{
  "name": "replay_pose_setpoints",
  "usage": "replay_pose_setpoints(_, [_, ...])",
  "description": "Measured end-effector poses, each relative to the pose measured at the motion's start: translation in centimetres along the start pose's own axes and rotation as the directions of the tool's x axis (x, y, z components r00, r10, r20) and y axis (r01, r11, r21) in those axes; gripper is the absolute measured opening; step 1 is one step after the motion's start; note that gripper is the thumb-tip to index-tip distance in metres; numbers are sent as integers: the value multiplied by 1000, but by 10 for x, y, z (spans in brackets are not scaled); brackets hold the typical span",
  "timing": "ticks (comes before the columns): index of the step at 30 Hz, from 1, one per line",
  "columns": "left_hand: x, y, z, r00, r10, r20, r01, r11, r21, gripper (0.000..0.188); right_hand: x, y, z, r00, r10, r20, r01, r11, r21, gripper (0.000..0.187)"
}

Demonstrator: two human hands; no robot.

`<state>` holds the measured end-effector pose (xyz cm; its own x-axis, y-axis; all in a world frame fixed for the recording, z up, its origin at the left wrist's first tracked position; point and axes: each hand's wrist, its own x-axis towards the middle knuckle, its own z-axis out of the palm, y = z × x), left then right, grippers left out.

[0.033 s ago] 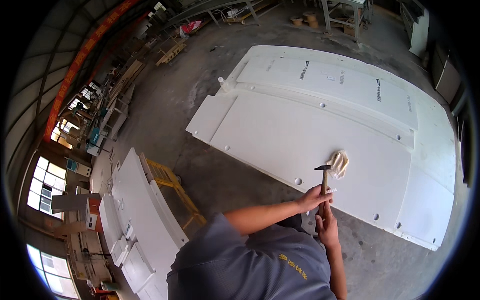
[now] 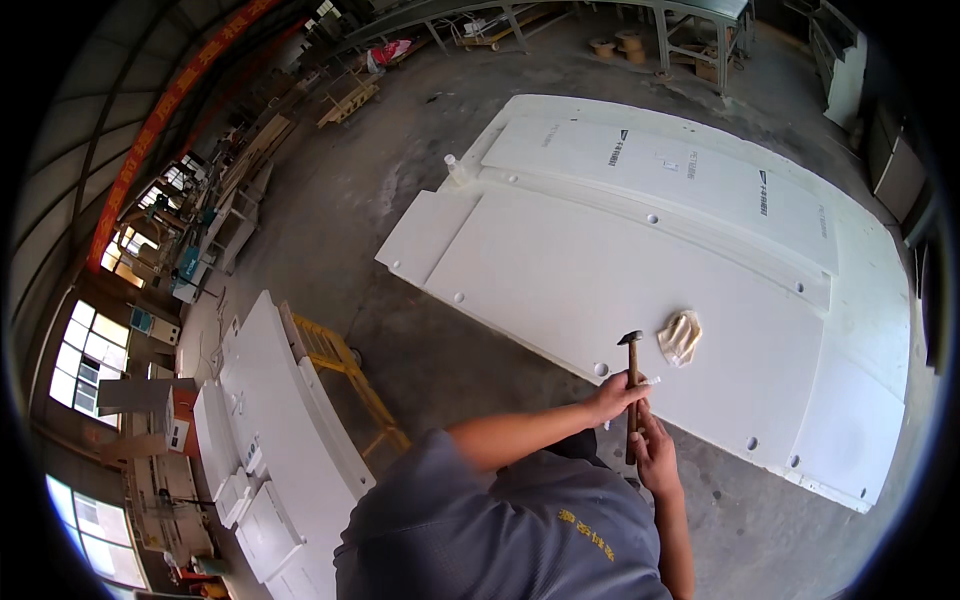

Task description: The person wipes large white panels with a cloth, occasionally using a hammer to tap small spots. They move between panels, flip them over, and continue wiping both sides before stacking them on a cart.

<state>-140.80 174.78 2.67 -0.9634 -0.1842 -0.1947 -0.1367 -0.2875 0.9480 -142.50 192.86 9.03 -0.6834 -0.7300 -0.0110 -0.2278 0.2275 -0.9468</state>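
Note:
A hammer [image 2: 633,362] stands nearly upright in front of me, its dark metal head at the far end of a wooden handle. My left hand [image 2: 612,399] is closed around the middle of the handle. A small white ribbed piece [image 2: 653,381] sticks out beside its fingers; its kind is unclear. Lower down, my right hand [image 2: 654,452] has its fingers curled against the handle. Just beyond the hands lies a large white panel [image 2: 570,270] with round holes near its edges. On it, right of the hammer head, rests a crumpled cream work glove [image 2: 680,338].
Another stack of white panels [image 2: 280,400] is at the left, beside a yellow metal frame [image 2: 350,378]. A white cylindrical piece [image 2: 455,167] stands on the big panel's far left part. Workbenches [image 2: 232,230] line the left wall, and a metal table [image 2: 700,12] stands far back.
The hammer head has shifted left, away from the glove, and the handle tilts differently. Both hands have moved slightly left with it. The whole view has shifted a little.

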Motion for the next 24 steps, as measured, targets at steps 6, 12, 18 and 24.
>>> replay_pose_setpoints(6, [-27,-26,-276,604,-36,-796,231,964,132,25,48,43,18,948,262,-179,-284,953,-109,32])
replay_pose_setpoints(12, [-6,36,-519,586,285,-758,487,624,611,39,163,120,44,889,52,-456,-366,678,-638,55])
replay_pose_setpoints(18, [116,78,-661,702,373,-606,502,344,794,48,285,192,21,410,420,-810,-911,137,-390,73])
replay_pose_setpoints(24, [181,113,-715,838,401,-371,297,236,925,51,298,201,26,469,295,-832,-883,195,-428,81])
